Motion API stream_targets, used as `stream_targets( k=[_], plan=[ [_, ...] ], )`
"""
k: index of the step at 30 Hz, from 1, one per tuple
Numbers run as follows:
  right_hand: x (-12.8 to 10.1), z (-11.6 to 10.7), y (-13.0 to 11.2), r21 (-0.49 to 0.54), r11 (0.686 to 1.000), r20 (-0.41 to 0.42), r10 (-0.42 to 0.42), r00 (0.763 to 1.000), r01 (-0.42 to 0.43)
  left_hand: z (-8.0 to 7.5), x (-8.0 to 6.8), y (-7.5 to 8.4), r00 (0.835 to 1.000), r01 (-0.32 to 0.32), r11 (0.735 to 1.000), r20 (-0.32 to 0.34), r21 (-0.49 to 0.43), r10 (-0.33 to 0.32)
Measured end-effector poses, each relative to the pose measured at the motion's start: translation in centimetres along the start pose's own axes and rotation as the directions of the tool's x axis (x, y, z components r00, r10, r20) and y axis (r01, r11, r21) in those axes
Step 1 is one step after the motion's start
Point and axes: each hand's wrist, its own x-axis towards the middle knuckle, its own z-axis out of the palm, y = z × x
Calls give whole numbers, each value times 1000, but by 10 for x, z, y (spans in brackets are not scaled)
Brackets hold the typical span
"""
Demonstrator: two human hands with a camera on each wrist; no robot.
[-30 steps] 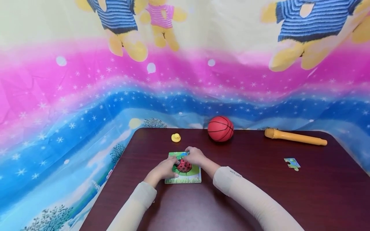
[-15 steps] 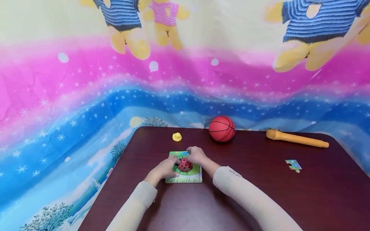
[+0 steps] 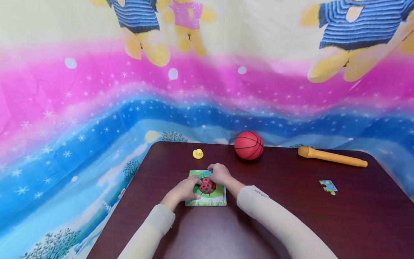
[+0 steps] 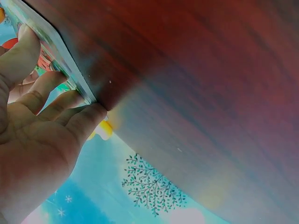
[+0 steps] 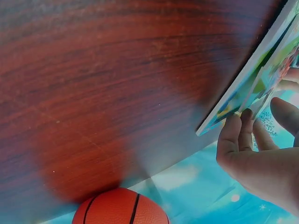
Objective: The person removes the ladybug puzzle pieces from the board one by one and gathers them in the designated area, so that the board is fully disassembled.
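Observation:
A square ladybug jigsaw puzzle (image 3: pixel 210 201) lies on the dark wooden table, between both hands. My left hand (image 3: pixel 185 189) rests on its left side; in the left wrist view the fingers (image 4: pixel 49 84) lie loosely spread along the puzzle's edge, with the thumb on top. At the upper right corner, my right hand (image 3: pixel 220 175) pinches a puzzle piece (image 5: pixel 262 100), which stands slightly raised from the tray in the right wrist view. Its fingertips are partly hidden behind the hand in the head view. A loose blue-green puzzle piece (image 3: pixel 329 186) lies far to the right.
Beyond the puzzle sits a yellow rubber duck (image 3: pixel 198 154). A red basketball (image 3: pixel 249 145) stands near the back edge, and a yellow toy microphone (image 3: pixel 333 156) lies at the back right. A printed cloth (image 3: pixel 207 90) hangs behind the table (image 3: pixel 278 201).
The head view has shifted slightly. Both hands keep nearly the same place on the puzzle, the right one moving only a little.

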Motion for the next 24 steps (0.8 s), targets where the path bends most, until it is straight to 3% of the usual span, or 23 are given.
stream_targets(
  k=[9, 17, 24],
  plan=[
    [1, -3, -1, 13, 1000, -18, 1, 1000, -1, -2, 0, 1, 1000, 8, 1000, 12, -3, -7],
    [2, -4, 6, 173, 985, -38, -7, 999, 14, -2, -1, 2, 1000, 8, 1000, 16, -14, -7],
    [2, -6, 6, 207, 977, -42, -41, 998, 49, -1, -2, 2, 998, 60, 997, 1, -48, -60]
  ],
)
